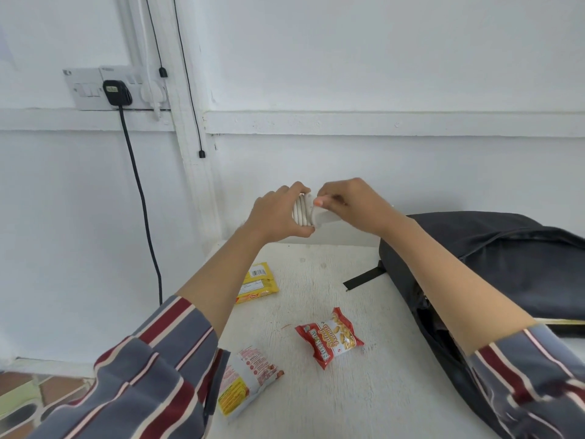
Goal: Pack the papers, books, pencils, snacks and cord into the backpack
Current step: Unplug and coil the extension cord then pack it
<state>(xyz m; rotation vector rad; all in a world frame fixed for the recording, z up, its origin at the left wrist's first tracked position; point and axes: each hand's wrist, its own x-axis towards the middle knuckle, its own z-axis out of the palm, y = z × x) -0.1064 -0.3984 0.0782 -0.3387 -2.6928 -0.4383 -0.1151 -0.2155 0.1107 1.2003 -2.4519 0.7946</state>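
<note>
Both hands are raised above the far edge of the white surface (332, 391), holding a coiled white cord (303, 211) between them. The left hand (278, 213) grips the coil with curled fingers, and the right hand (351, 205) seems to pinch its loose end, though blur hides the detail. The dark backpack (493, 267) lies open at the right. Three snack packets sit on the surface: yellow (258, 282), red (329, 337), and white (247, 381).

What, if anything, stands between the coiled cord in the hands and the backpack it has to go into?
Nothing visible does. The left hand and right hand hold the coiled white cord in the air, left of the black backpack; the snack packets lie nearer, off that path.
</note>
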